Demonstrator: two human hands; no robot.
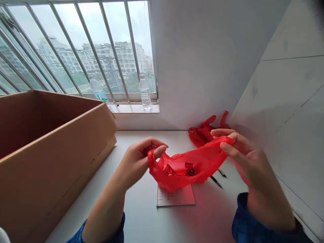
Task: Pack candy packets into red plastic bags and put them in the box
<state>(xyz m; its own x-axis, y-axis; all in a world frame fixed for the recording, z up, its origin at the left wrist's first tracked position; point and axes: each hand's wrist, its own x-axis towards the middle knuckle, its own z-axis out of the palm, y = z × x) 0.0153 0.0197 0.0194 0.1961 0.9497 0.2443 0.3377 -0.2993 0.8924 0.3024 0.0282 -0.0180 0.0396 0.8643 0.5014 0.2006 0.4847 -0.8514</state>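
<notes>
A thin red plastic bag point(182, 182) is stretched between my two hands, its mouth spread wide toward me. My left hand point(141, 160) pinches the bag's left edge between thumb and fingers. On the other side, my right hand point(245, 158) grips the right edge in the same way. Down inside the bag lie some small red wrapped pieces point(190, 169), one with a dark patterned part; I cannot make out what they are. Under the bag, a notebook or card with writing point(176, 199) rests on the white table, its far part hidden.
A big open cardboard box point(63, 162) takes up the left side. Behind my right hand sits another bunched red plastic bag point(202, 133). Two dark pens point(216, 182) lie on the table point(141, 216). Two clear bottles point(145, 92) stand on the windowsill before a barred window.
</notes>
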